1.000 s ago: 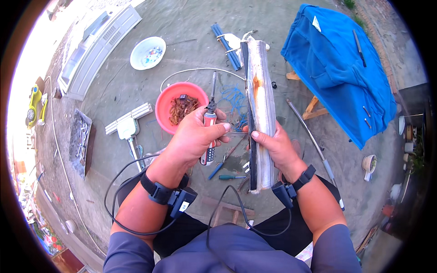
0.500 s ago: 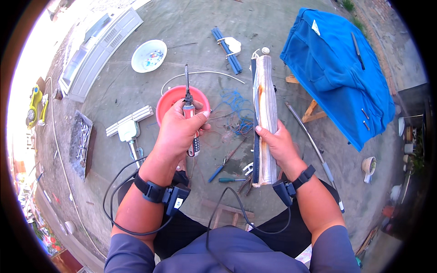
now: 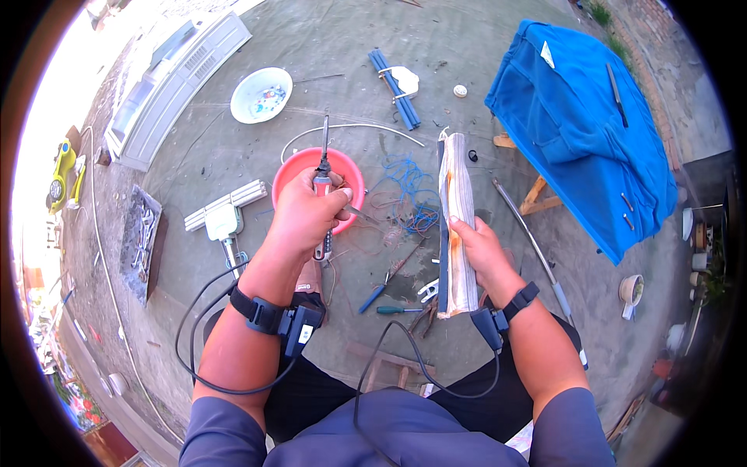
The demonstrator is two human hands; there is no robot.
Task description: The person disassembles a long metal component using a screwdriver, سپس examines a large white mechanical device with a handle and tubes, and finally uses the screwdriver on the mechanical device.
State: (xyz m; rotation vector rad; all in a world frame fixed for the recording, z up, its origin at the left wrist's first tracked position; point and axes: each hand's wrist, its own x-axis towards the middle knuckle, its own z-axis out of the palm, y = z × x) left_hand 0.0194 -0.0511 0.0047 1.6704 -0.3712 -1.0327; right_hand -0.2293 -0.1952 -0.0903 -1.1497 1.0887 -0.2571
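Note:
My left hand (image 3: 305,210) is closed around a screwdriver-like tool (image 3: 323,185) with a red and black handle, a black collar and a thin metal shaft pointing away from me. It is over a pink-red bowl (image 3: 355,173). A narrow grey pointed piece (image 3: 364,215) shows beside the thumb; whether it is held is unclear. My right hand (image 3: 484,247) grips a thick, worn book (image 3: 459,183) with a dark blue cover and brown-stained page edges. The book is held lengthwise, thumb on the page edges, fingers partly hidden.
Blue wire (image 3: 411,177), a blue-handled tool (image 3: 375,296) and a green screwdriver (image 3: 398,310) lie between my hands. White tubes (image 3: 226,204) lie left, near a metal tool tray (image 3: 145,241). A blue cloth (image 3: 583,132) drapes over a wooden stand at right, beside a long metal rod (image 3: 529,235).
The book's far end has come nearer to me, uncovering the ground and a small round white object beyond it. My left hand still holds the tool; the grey pointed piece now shows.

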